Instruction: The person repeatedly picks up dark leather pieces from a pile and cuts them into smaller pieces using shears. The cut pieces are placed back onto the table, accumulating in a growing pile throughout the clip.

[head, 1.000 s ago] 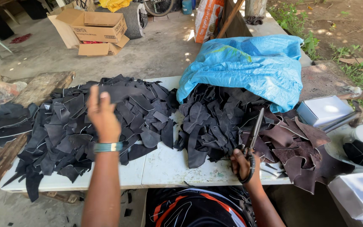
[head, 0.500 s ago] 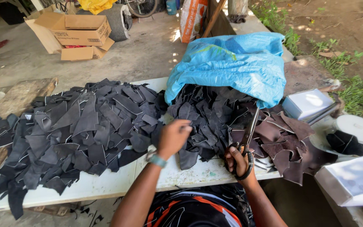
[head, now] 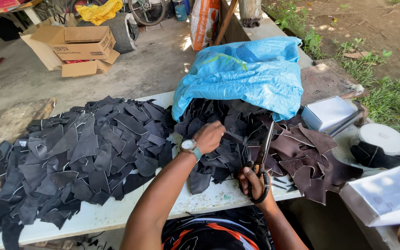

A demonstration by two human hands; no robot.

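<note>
While the left hand pinches a dark, flat, curved leather scrap atop the black pile spilling from the far blue sack, the right hand grips scissors, blades upright.

Leather scraps: matt black, supple
Sack: blue woven plastic, sheeny
Scissors: dark metal
Table: white, scuffed
Boxes: brown cardboard

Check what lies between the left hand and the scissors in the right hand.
In the head view, only dark leather offcuts lie between the left hand and the scissors that the right hand grips; no bare table shows there.
</note>
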